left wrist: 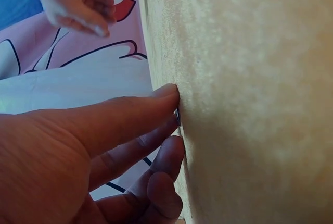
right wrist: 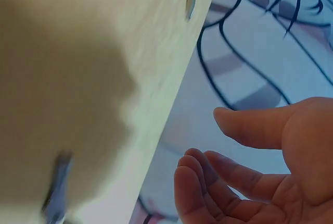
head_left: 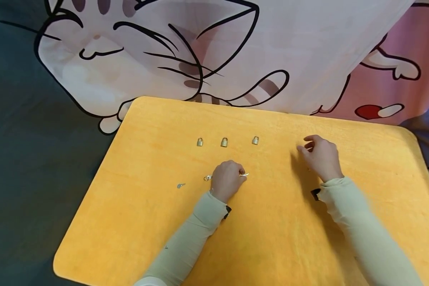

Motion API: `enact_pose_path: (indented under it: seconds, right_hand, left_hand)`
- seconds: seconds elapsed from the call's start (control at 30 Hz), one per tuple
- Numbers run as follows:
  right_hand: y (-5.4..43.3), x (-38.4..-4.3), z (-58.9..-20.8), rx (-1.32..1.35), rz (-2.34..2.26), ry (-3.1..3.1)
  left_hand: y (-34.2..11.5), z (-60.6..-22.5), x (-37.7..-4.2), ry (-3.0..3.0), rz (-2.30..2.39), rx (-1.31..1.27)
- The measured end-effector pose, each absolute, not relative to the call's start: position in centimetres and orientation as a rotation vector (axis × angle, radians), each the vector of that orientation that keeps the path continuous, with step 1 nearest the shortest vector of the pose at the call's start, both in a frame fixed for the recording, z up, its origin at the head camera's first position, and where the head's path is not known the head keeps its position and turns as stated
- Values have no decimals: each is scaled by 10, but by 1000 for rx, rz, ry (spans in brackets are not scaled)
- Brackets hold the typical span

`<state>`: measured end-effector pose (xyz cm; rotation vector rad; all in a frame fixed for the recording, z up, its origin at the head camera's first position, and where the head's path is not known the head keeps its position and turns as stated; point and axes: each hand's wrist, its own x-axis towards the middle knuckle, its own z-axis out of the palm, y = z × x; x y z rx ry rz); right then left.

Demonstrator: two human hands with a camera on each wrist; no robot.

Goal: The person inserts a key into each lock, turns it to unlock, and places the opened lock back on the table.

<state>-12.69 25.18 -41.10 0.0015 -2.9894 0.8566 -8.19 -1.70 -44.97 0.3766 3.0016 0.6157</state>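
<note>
My left hand is low over the middle of the table, thumb and fingers pinching a small silver key. In the left wrist view only a sliver of the key shows between the fingertips. Beside this hand lies another key with a ring, partly hidden by it. Further left is a loose key. My right hand hovers above the table's right side, fingers loosely bent and holding nothing. Beyond the hands stand a left brass padlock, a middle padlock and a right padlock.
The yellow table has rounded corners. A cloth with a cartoon cat hangs along its far edge. In the right wrist view, a blurred metal object lies on the tabletop within the hand's shadow.
</note>
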Motion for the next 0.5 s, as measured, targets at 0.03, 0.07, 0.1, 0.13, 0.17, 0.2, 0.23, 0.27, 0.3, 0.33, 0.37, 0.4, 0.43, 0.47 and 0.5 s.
enact_pose_path:
  seconds: [0.03, 0.07, 0.1, 0.13, 0.17, 0.2, 0.23, 0.27, 0.3, 0.33, 0.37, 0.4, 0.43, 0.47, 0.5]
  right_hand:
    - [246, -130, -410, 11, 864, -3000]
    - [240, -133, -410, 19, 873, -3011]
    - [234, -136, -410, 32, 883, -3023]
    - [228, -139, -410, 45, 892, -3035]
    - [223, -142, -410, 49, 909, -3048]
    - [218, -145, -411, 53, 923, -3057]
    - [213, -148, -412, 53, 938, -3064]
    - [209, -151, -413, 58, 950, -3067]
    - [204, -154, -415, 58, 959, -3072]
    - [200, -157, -416, 51, 966, -3079]
    - [197, -159, -418, 43, 974, -3085]
    - [193, -161, -419, 37, 979, -3093]
    - [189, -163, -421, 27, 984, -3106]
    - [186, -165, -422, 19, 985, -3119]
    - [183, -167, -424, 13, 988, -3131]
  left_hand:
    - [-17, -450, -82, 3001, 614, 370]
    - [-17, -450, -82, 3001, 614, 362]
    - [-17, -450, -82, 2999, 619, 355]
    - [-17, -450, -83, 2998, 621, 347]
    - [-17, -450, -83, 2997, 624, 340]
    - [-17, -450, -83, 2995, 630, 336]
    - [-17, -449, -83, 2993, 634, 333]
    - [-17, -449, -83, 2990, 639, 330]
    - [-17, -449, -83, 2985, 645, 326]
    - [-16, -449, -83, 2981, 648, 322]
    - [-16, -449, -83, 2976, 651, 319]
    - [-16, -449, -83, 2972, 653, 314]
    - [-15, -449, -84, 2967, 652, 308]
    - [-15, -449, -84, 2963, 651, 304]
    - [-14, -449, -85, 2961, 643, 303]
